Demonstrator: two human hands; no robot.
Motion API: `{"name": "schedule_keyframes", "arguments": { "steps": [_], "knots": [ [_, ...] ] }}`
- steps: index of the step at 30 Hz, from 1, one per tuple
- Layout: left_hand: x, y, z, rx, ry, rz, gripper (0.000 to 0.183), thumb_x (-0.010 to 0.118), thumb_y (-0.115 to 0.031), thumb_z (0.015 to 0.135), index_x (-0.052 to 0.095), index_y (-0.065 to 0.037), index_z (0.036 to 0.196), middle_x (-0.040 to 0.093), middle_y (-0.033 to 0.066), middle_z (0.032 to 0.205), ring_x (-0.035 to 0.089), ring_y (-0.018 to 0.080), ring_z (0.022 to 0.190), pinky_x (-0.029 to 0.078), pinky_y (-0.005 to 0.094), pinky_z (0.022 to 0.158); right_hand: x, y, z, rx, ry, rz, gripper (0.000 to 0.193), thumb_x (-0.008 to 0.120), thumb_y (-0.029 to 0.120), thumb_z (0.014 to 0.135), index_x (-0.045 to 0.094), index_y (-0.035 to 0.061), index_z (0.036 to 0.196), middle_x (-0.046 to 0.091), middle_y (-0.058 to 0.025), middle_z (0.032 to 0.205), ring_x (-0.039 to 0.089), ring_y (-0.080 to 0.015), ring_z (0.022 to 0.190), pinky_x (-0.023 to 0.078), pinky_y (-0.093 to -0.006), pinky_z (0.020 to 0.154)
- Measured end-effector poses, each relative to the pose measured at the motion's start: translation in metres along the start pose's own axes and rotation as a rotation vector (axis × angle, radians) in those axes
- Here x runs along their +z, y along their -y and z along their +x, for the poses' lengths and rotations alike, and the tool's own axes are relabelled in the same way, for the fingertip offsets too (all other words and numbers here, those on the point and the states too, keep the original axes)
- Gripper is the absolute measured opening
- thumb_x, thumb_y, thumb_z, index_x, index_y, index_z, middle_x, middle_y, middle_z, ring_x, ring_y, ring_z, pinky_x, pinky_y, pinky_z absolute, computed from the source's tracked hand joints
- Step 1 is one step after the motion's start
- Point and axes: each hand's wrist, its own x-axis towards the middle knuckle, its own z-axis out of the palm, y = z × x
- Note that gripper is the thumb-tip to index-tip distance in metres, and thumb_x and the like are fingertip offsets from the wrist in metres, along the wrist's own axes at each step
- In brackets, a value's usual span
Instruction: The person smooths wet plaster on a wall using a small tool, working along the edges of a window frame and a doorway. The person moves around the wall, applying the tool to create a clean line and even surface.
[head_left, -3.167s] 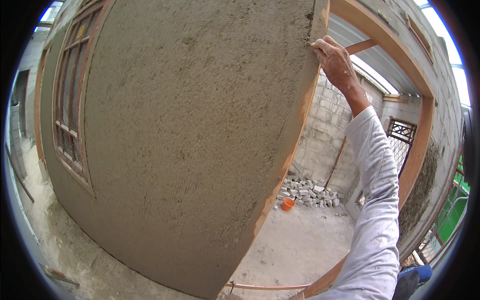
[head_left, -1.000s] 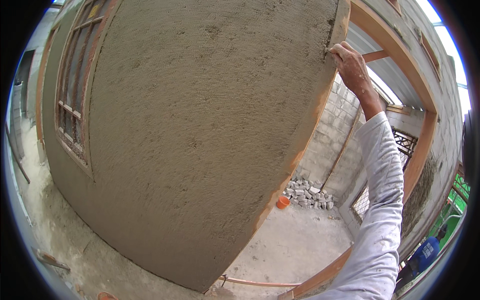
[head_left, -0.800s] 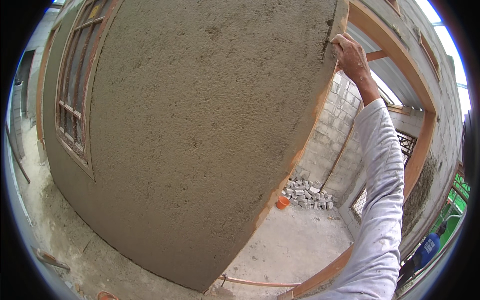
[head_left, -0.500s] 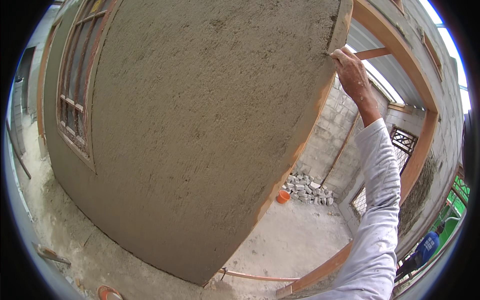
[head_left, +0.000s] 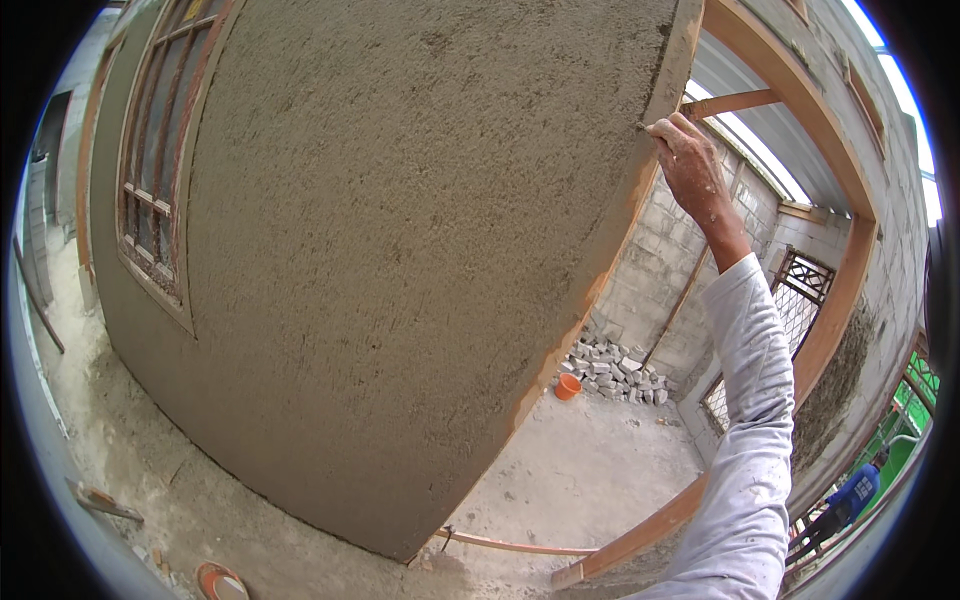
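Observation:
A tall wall panel coated in grey-brown plaster (head_left: 400,260) fills the middle of the view, its surface rough with fine pits. My right hand (head_left: 692,165) is raised at the panel's upper right edge, beside the wooden door frame (head_left: 583,318). Its fingers are pinched together, and a small dark tip shows at the fingertips against the plaster. What that tip belongs to is too small to make out. Plaster specks dot the hand and the pale sleeve (head_left: 755,380). My left hand is out of view.
Through the doorway lie a heap of broken blocks (head_left: 620,372) and an orange bucket (head_left: 568,387). A wooden strip (head_left: 520,550) crosses the door's foot. A barred window (head_left: 150,190) is at left, another orange container (head_left: 220,582) below. A person in blue (head_left: 855,492) stands far right.
My right hand has moved a little down along the panel's edge, its fingers still pinched. The view has shifted slightly, and the person in blue has changed posture a little.

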Motion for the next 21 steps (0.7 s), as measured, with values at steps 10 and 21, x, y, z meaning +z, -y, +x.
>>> {"name": "schedule_keyframes", "arguments": {
  "steps": [10, 21],
  "knots": [
    [0.000, -0.001, 0.000, -0.003, 0.005, 0.001, 0.070, 0.050, -0.058, 0.105, 0.059, -0.007, 0.153, 0.055, 0.0188, 0.160, 0.051, 0.0345, 0.149, 0.041, 0.0432, 0.123, -0.005, -0.019, 0.023, 0.027, -0.067, -0.060, 0.014, 0.062, 0.014, 0.107, 0.070, 0.0030, 0.109, 0.070, -0.0131, 0.107, 0.072, -0.0373, 0.102, 0.057, -0.0465, 0.086],
    [0.003, -0.008, -0.004, -0.001, 0.034, -0.002, 0.071, 0.050, -0.059, 0.105, 0.058, -0.007, 0.153, 0.054, 0.0188, 0.161, 0.050, 0.0345, 0.149, 0.040, 0.0431, 0.124, -0.010, -0.028, 0.042, 0.084, -0.083, -0.068, 0.010, 0.063, 0.011, 0.105, 0.070, 0.0049, 0.110, 0.070, -0.0126, 0.108, 0.072, -0.0378, 0.102, 0.059, -0.0469, 0.088]
  ]
}}
